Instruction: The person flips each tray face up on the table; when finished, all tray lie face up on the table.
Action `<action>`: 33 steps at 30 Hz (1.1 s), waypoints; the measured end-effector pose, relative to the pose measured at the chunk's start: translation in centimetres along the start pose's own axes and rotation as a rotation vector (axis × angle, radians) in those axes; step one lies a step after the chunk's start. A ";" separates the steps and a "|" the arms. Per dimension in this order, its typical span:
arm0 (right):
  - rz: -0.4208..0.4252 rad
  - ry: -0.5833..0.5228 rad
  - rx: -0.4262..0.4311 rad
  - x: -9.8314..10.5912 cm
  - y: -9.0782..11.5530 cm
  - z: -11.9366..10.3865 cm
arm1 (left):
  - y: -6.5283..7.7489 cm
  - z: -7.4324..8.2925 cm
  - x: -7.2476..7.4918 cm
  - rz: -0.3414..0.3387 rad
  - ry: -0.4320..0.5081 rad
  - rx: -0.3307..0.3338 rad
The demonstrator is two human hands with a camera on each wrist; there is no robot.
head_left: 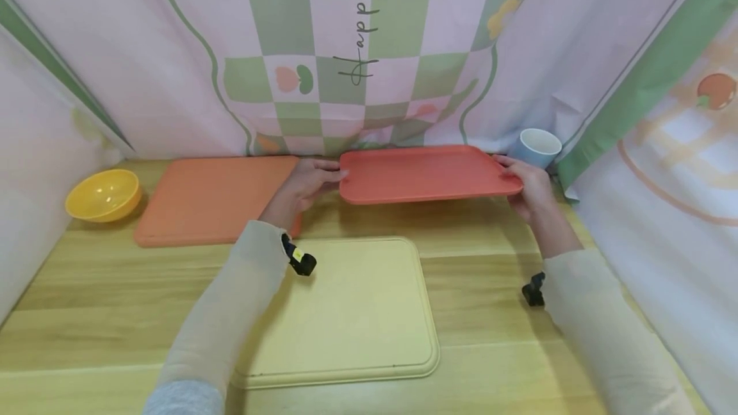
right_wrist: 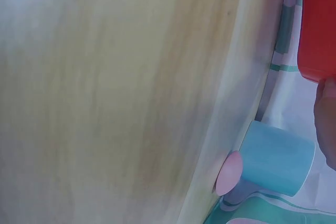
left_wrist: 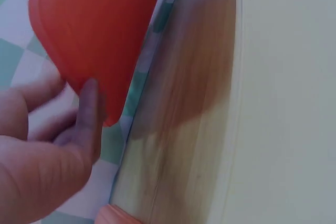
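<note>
A red cutting board (head_left: 429, 175) is held up over the back of the table, its shadow falling on the wood below. My left hand (head_left: 314, 179) pinches its left end, thumb on the near face, as the left wrist view also shows at the red corner (left_wrist: 100, 40). At the opposite end my right hand (head_left: 532, 187) grips the edge, mostly out of frame in the right wrist view. An orange cutting board (head_left: 213, 200) lies flat under and left of my left wrist. Nearer me lies a pale yellow cutting board (head_left: 357, 312), partly covered by my left forearm.
A yellow bowl (head_left: 105, 196) stands at the far left beside the orange board. Close behind my right hand is a light blue cup (head_left: 537, 146) in the back right corner. A patterned curtain (head_left: 398, 24) hangs along the table's back edge.
</note>
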State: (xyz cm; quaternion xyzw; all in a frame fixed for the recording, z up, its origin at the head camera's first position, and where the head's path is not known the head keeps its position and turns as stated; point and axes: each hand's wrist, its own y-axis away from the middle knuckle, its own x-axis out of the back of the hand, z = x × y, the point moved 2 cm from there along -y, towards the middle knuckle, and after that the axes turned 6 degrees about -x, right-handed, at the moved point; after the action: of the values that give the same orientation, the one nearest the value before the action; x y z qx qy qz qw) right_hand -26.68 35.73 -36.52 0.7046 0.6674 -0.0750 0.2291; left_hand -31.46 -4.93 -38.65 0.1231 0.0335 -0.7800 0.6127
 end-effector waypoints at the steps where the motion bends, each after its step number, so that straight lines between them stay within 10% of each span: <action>1: 0.012 0.016 -0.004 0.0 0.0 -0.1 | 0.0 0.0 0.0 0.027 -0.002 0.006; 8: 0.076 0.134 -0.025 0.0 -0.1 -0.2 | 0.1 -0.4 0.0 0.143 0.040 0.014; 33: 0.198 0.479 -0.042 1.7 -1.7 0.8 | -0.3 -1.6 -0.9 0.175 0.010 0.021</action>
State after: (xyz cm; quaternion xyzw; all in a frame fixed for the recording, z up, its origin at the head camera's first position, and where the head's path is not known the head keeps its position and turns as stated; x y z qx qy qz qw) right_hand -28.02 36.92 -38.32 0.7593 0.6318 0.1305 0.0853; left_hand -31.30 -3.66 -39.98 0.1360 0.0176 -0.7231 0.6770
